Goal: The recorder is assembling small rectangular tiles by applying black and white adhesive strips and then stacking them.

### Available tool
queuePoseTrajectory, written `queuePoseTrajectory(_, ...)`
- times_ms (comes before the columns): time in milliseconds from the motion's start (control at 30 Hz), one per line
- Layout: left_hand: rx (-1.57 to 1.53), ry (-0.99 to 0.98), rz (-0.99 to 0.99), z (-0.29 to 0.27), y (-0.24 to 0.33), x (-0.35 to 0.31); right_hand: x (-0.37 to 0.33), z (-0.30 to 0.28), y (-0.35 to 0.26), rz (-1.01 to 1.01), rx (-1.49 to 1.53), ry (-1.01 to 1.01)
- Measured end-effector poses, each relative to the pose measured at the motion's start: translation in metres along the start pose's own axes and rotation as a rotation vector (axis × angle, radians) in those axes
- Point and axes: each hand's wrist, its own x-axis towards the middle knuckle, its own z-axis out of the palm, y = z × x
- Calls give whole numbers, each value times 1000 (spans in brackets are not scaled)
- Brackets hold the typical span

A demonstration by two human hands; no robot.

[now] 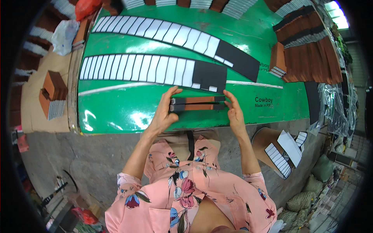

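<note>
Between my two hands, close to the near edge of the green table (pixel 136 120), stands a folded brown-and-black piece (pixel 200 104), seen from above with a dark slit along its middle. My left hand (pixel 165 110) grips its left end, thumb on the near side and fingers on the far side. At the other end my right hand (pixel 234 110) holds it with bent fingers. Just beyond lies a fanned row of black pieces with white faces (pixel 136 70), overlapping one another. A second such row (pixel 151 31) curves behind it.
Brown and black pieces are stacked (pixel 311 54) at the far right, beside a small brown bundle (pixel 278 60). On cardboard at the left sit more brown pieces (pixel 56 87) and a clear plastic bag (pixel 64 37). A round container (pixel 264 141) with white-and-black strips stands right of me.
</note>
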Motion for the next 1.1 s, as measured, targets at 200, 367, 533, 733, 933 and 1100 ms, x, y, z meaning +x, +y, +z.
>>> queuePoseTrajectory(200,241,106,130,6,-21,-10,-3,30,5,-68,-36,-56)
queuePoseTrajectory(367,260,-11,-19,-14,9,-9,-4,7,-10,-39,-182,-157)
queuePoseTrajectory(533,12,75,-83,-6,31,-3,0,-9,-9,59,105,-84)
queuePoseTrajectory(733,35,17,-26,1,29,21,3,-36,-17,41,316,-80)
queuePoseTrajectory(933,-769,154,-326,41,32,8,-17,14,-6,124,743,110)
queuePoseTrajectory(1100,-1062,255,-411,107,46,2,-25,67,-29,204,630,376)
